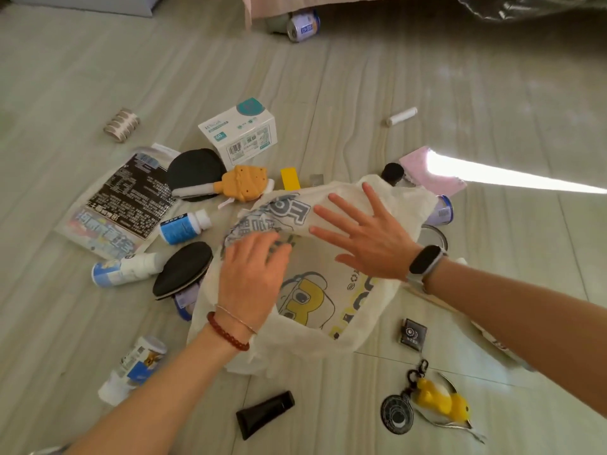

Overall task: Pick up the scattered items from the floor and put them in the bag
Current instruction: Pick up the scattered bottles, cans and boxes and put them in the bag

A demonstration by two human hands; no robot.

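Observation:
A white bag (328, 316) with a yellow cartoon print lies crumpled on the floor in the middle. My left hand (253, 274) rests on the bag's folded upper flap, fingers bent over the fabric. My right hand (364, 234) hovers over the flap with fingers spread straight, holding nothing. Scattered around lie a white box (239, 133), two black paddles (193, 169) (182, 274), a tan toy (243, 183), a blue-label bottle (184, 226), a black tube (264, 418) and a yellow duck keychain (440, 402).
More items lie about: a printed packet (124, 205), a tape roll (121, 124), white bottles (128, 269) (131, 369), a yellow block (290, 178), a pink cloth (430, 172), a small black packet (412, 334), a white stick (402, 115). A can (302, 26) lies under furniture at the back.

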